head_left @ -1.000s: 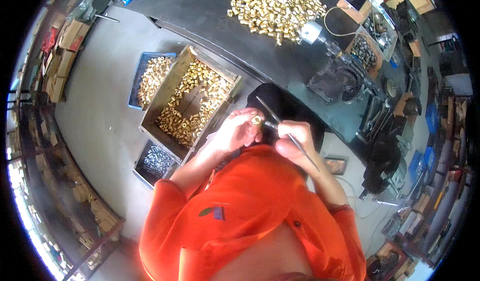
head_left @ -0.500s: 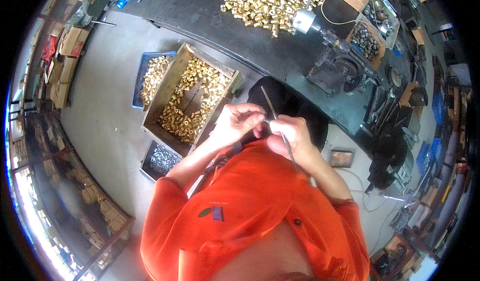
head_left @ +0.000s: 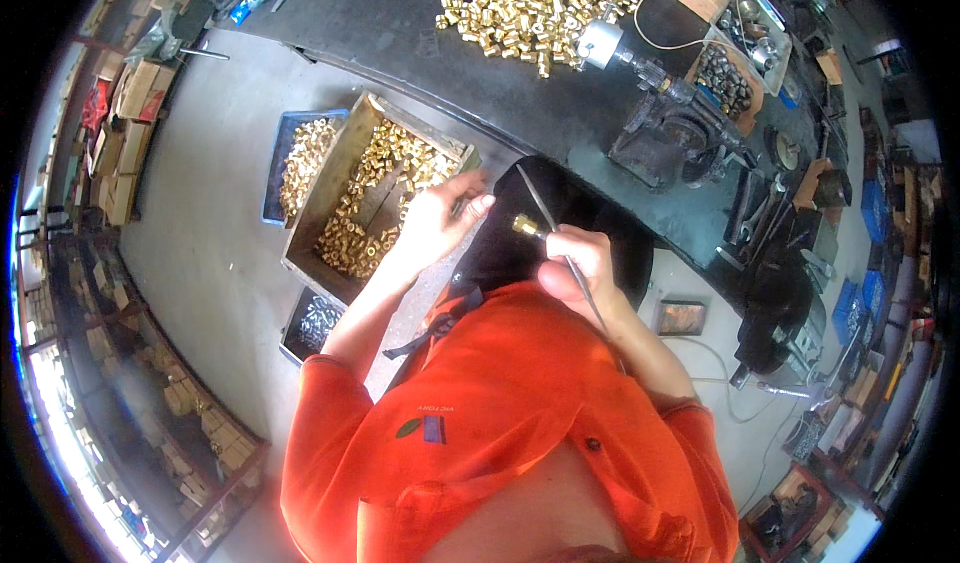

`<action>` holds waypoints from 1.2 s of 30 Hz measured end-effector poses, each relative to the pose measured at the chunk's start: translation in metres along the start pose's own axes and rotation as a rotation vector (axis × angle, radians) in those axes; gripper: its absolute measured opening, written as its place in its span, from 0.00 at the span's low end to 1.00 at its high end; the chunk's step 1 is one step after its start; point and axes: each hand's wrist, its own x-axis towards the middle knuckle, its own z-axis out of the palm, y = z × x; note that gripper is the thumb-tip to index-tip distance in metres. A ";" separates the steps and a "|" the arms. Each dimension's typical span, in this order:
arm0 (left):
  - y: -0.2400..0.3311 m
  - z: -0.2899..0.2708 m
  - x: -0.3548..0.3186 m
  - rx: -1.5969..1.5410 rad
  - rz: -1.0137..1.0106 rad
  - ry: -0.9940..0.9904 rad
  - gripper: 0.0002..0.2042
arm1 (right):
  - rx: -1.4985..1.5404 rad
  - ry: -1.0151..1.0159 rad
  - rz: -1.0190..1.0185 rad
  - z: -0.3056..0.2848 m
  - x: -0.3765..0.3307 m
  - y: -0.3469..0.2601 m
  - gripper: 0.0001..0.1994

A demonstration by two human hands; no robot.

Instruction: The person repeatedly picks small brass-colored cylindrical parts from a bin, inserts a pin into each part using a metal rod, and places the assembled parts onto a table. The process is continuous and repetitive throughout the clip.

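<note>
My right hand [head_left: 583,263] is closed around a long, thin dark metal rod [head_left: 540,206] that slants across it. From the same grip a brass fitting [head_left: 526,225] juts out on a short grey stem, over the dark cloth on my lap. My left hand [head_left: 440,223] hovers beside the right edge of a wooden box [head_left: 452,145], thumb and fingers apart, with nothing visible in it. Inside that box lie many brass fittings [head_left: 350,246].
A blue tray [head_left: 270,178] of brass pieces and a dark bin of silvery parts [head_left: 318,321] flank the box. On the dark workbench [head_left: 400,38] are a brass pile [head_left: 535,8], a machine with a round pale head [head_left: 600,43] and a box of dark parts [head_left: 722,81].
My left hand has parted from the right and moved left to the wooden box, its fingers opening. The brass fitting at my right hand now shows; the rod stays in that hand.
</note>
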 end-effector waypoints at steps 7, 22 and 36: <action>0.010 0.019 -0.013 -0.531 -0.068 -0.142 0.20 | -0.031 0.015 -0.019 0.005 -0.002 0.007 0.11; 0.004 0.023 0.006 0.145 0.152 0.298 0.09 | 0.122 -0.087 -0.011 -0.030 -0.013 -0.028 0.25; 0.006 0.026 0.003 0.286 0.460 0.244 0.15 | 0.111 -0.190 0.091 -0.001 0.009 -0.019 0.11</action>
